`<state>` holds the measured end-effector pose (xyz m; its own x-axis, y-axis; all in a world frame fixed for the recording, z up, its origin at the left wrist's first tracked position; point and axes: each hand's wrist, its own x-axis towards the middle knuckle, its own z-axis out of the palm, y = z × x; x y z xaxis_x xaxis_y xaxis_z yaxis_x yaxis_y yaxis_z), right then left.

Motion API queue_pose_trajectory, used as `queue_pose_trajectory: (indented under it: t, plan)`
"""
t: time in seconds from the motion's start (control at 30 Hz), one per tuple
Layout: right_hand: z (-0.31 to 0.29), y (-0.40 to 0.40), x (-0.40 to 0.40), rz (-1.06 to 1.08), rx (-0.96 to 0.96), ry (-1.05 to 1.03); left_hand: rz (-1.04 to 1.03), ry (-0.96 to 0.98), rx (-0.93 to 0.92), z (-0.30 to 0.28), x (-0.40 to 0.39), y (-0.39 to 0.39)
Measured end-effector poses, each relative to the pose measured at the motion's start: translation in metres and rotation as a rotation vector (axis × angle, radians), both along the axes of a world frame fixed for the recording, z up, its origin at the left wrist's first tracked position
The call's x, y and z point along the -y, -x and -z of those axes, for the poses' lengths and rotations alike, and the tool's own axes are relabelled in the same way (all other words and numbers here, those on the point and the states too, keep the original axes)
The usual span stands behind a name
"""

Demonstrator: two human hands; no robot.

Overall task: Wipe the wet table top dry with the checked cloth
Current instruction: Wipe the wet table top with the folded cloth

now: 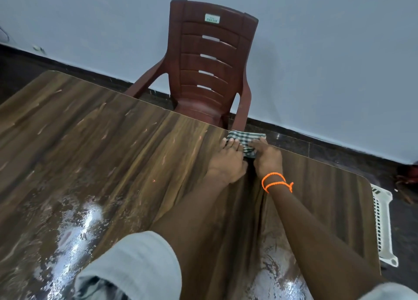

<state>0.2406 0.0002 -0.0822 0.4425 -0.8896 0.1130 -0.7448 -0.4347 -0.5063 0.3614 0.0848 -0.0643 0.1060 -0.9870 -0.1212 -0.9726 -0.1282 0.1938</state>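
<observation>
While both arms stretch out over the table (pixel 95 127), the two hands meet at its far edge on the checked cloth (pixel 245 141). The cloth is bunched into a small wad right at that edge, partly hanging past it, just in front of the brown plastic chair (pixel 210 62) that stands against the pale wall (pixel 328 51). The left hand (pixel 227 161) lies palm down with its fingers straight, their tips pressing on the near left side of the cloth. The right hand (pixel 267 157) sits beside it — touching it at the thumbs — with its fingers laid over the right part of the cloth; whether they curl round the fabric I cannot tell. An orange thread band (pixel 277 182) circles the right wrist. Wet patches (pixel 77 227) shine on the near part of the table top, on the left and close to the right forearm — well apart from the cloth. A white slotted basket (pixel 383 222) shows beyond the table's right edge.
</observation>
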Motion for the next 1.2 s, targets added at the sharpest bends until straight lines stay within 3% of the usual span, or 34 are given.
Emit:
queue_pose_trajectory:
  t: [0.37,0.63,0.8,1.0,1.2]
  plan:
    - [0.009,-0.076,-0.002,-0.203,0.077,-0.052,-0.122,0.005,0.004,0.011,-0.031,-0.063]
    - [0.014,-0.044,-0.042,-0.335,0.028,-0.006,-0.119,0.068,0.006,0.017,-0.071,-0.041]
    - [0.017,-0.022,-0.047,-0.179,-0.023,0.027,-0.026,0.089,-0.016,0.013,-0.053,-0.032]
    - [-0.004,-0.068,-0.034,0.073,0.009,-0.023,-0.001,0.073,0.027,0.009,-0.009,-0.065]
    - [-0.009,-0.117,-0.029,-0.007,-0.004,-0.037,-0.124,0.073,-0.011,0.008,-0.021,-0.1]
